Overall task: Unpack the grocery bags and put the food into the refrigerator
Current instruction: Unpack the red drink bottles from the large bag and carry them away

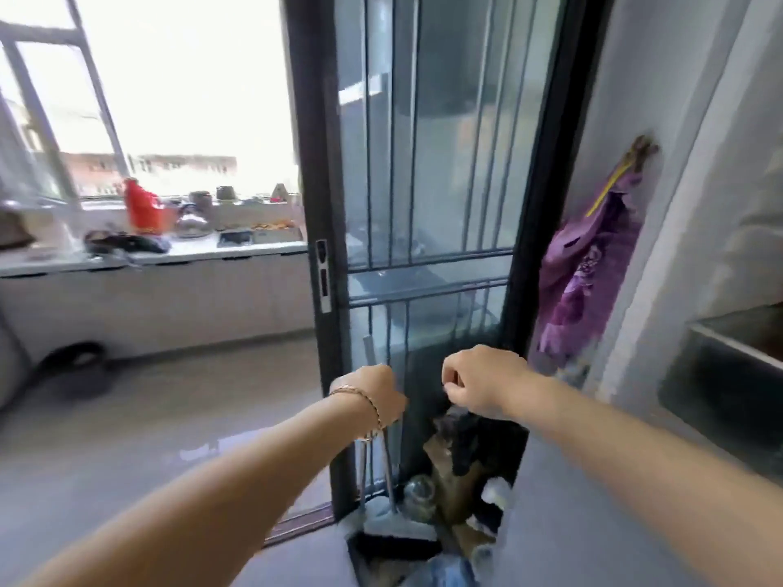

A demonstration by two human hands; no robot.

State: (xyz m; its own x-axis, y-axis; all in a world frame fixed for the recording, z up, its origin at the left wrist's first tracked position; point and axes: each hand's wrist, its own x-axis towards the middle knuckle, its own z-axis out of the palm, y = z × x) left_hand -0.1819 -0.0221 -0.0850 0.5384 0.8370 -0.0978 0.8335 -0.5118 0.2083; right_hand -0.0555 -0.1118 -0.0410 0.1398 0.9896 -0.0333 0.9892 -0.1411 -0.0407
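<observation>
Neither grocery bag nor refrigerator can be seen. The left hand (373, 394) and the right hand (481, 383) reach side by side toward the sliding glass door (423, 163). Their fingers are curled, but the blur hides whether they grip anything.

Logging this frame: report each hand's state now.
Left hand: fingers curled, a hold cannot be told.
Right hand: fingers curled, a hold cannot be told.

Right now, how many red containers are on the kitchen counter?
1. A red container stands on the counter under the window, just left of a metal kettle. The door frame cuts off the counter, so more may be hidden.
</observation>
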